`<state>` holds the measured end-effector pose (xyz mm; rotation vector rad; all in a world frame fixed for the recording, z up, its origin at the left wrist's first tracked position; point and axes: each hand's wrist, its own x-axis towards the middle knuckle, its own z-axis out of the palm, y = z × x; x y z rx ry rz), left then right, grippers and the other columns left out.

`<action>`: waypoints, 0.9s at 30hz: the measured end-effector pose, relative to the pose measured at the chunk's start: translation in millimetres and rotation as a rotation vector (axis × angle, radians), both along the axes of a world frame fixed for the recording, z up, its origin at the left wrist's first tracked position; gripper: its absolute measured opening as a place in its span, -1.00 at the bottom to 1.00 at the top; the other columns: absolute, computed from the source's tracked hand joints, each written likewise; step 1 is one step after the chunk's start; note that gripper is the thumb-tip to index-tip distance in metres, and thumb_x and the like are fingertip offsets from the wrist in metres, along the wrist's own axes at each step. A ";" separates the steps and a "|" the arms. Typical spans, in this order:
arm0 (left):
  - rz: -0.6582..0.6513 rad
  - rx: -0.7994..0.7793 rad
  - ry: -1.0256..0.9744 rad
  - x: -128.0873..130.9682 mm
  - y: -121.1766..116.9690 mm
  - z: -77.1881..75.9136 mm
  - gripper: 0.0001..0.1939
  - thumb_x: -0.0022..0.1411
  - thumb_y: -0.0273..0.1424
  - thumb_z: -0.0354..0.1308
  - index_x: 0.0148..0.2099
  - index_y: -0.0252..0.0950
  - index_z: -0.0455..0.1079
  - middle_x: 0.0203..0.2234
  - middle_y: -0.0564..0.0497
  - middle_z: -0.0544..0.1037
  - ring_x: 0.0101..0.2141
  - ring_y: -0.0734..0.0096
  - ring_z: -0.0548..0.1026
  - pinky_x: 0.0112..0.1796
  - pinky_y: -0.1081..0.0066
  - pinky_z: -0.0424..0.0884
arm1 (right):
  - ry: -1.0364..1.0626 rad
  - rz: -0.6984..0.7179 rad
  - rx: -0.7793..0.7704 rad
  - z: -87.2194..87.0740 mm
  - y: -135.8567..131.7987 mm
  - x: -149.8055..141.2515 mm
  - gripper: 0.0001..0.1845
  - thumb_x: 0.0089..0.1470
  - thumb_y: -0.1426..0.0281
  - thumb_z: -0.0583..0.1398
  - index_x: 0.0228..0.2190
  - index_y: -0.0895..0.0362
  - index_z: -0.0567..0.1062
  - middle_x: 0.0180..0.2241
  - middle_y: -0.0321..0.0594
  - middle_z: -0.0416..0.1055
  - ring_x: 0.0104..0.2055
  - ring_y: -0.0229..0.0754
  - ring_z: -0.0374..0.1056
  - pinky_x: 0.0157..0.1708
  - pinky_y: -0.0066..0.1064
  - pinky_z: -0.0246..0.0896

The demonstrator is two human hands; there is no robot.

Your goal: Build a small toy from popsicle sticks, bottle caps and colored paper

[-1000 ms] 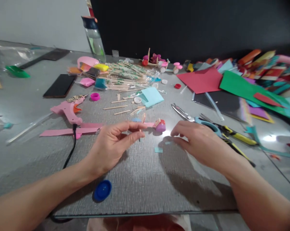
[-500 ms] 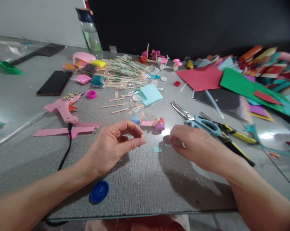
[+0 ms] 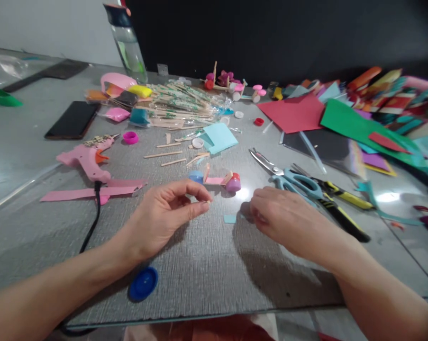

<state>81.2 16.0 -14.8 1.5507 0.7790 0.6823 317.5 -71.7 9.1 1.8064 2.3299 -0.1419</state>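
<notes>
Thumb and index finger of my left hand [image 3: 171, 218] are pinched together on a tiny pale piece [image 3: 208, 202], too small to name. My right hand [image 3: 286, 220] is low over the table with its fingers closed; what they hold, if anything, is hidden. Between the hands lies a small light blue paper piece [image 3: 230, 219]. Just beyond them stands a little toy car [image 3: 215, 180] with a pink strip for a body and blue, red and purple caps as wheels. Blue-handled scissors [image 3: 286, 180] lie beyond my right hand.
A pink glue gun [image 3: 84, 158] with a black cord lies left, near pink strips [image 3: 89, 193]. A blue cap [image 3: 143, 284] is by the front edge. Yellow-black pliers [image 3: 341, 203] lie right. Wooden sticks [image 3: 163, 155], folded blue paper [image 3: 223, 137] and a bottle [image 3: 126, 47] are farther back.
My right hand's fingers have closed at the table, and the second blue paper piece beside them no longer shows. My left hand keeps its pinch. The whole view has shifted slightly.
</notes>
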 end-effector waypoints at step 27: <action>-0.112 -0.337 -0.051 6.0 -9.9 11.2 -0.88 0.06 -0.46 0.42 -0.29 -0.23 0.60 -0.41 0.06 0.64 -0.38 0.45 0.55 -0.27 0.45 0.48 | 1.283 -0.284 0.199 -9.5 -3.8 -41.6 -0.89 0.13 0.53 0.31 -0.35 0.08 0.61 -0.40 -0.38 0.59 -0.38 -0.34 0.48 -0.36 -0.54 0.36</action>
